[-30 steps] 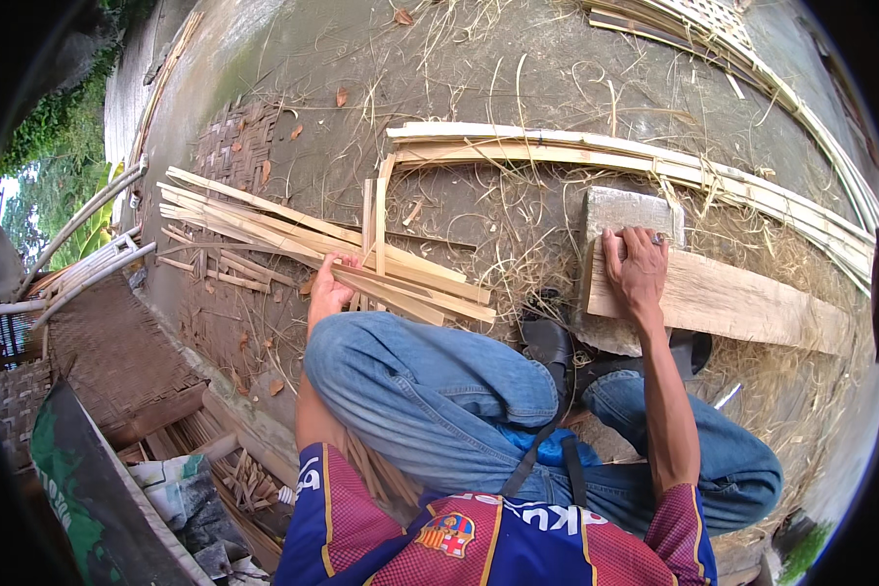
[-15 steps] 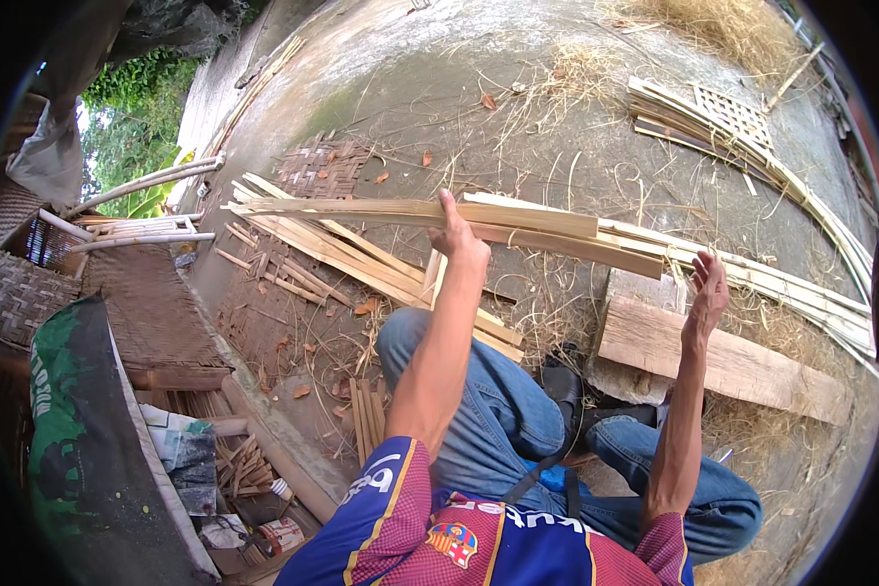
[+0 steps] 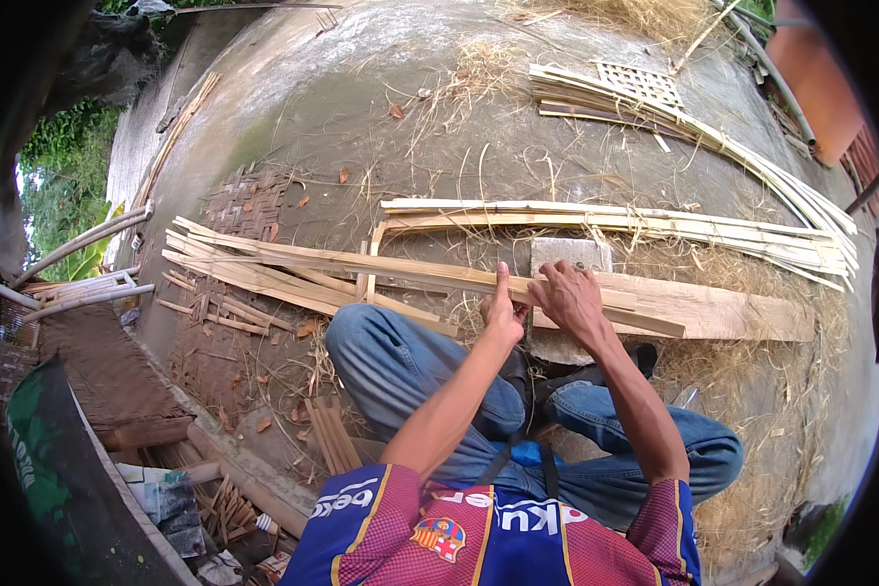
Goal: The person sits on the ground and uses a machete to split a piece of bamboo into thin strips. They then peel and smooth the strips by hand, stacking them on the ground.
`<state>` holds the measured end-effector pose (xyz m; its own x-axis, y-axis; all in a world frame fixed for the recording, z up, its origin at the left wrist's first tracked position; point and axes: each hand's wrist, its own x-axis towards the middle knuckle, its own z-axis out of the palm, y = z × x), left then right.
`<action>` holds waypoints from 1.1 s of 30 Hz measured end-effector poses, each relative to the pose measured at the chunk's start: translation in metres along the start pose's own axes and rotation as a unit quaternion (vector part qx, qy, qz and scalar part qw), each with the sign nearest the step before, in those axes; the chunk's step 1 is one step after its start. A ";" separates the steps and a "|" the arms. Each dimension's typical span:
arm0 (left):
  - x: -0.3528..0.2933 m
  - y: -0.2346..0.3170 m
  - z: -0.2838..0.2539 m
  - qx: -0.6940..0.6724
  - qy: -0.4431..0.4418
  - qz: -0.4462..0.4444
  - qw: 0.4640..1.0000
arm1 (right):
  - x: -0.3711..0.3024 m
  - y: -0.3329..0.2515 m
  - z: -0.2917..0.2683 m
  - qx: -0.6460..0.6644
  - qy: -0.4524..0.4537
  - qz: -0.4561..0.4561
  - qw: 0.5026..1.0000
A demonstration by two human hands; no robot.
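Observation:
Long pale split bamboo strips (image 3: 410, 269) lie across my lap side to side, held in both hands. Under and around them my left hand (image 3: 501, 314) is closed, its thumb up along the near side. Just to its right, my right hand (image 3: 573, 301) bends its fingers over the strips from above; its fingertips are partly hidden. The strips' right ends fan apart slightly above a wooden plank (image 3: 742, 314), which rests on a pale stone block (image 3: 568, 256). To the left, the far ends reach over a pile of similar strips (image 3: 234, 278) on the ground.
Beyond my hands lies a bundle of long bamboo strips (image 3: 518, 217). Another bundle (image 3: 645, 109) lies farther off at the right, beside a woven lattice (image 3: 640, 83). Straw and shavings (image 3: 488, 73) litter the concrete. A low wooden platform (image 3: 107, 361) stands at the left.
My right hand has come in from the right and down onto the strips beside my left hand. Both hands now hold the strips nearer my lap, and the head view has shifted.

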<state>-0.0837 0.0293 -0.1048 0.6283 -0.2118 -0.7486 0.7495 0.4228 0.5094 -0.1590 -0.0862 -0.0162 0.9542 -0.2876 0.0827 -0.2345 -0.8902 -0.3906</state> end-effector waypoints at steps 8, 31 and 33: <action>-0.019 0.014 -0.065 0.011 -0.202 -0.027 0.979 | 0.003 0.002 0.006 0.100 -0.060 0.047 0.992; -0.001 -0.010 -0.082 -0.023 -0.209 -0.041 0.977 | 0.000 0.044 0.006 0.009 -0.220 0.052 0.974; -0.009 -0.009 -0.077 -0.015 -0.214 -0.034 0.976 | 0.001 0.046 0.004 0.019 -0.229 0.059 0.971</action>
<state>-0.1118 0.0956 -0.1355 0.6111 -0.5866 -0.5315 0.7905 0.4188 0.4468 -0.1678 -0.1267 -0.0376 0.9055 -0.1915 -0.3786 -0.3486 -0.8443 -0.4069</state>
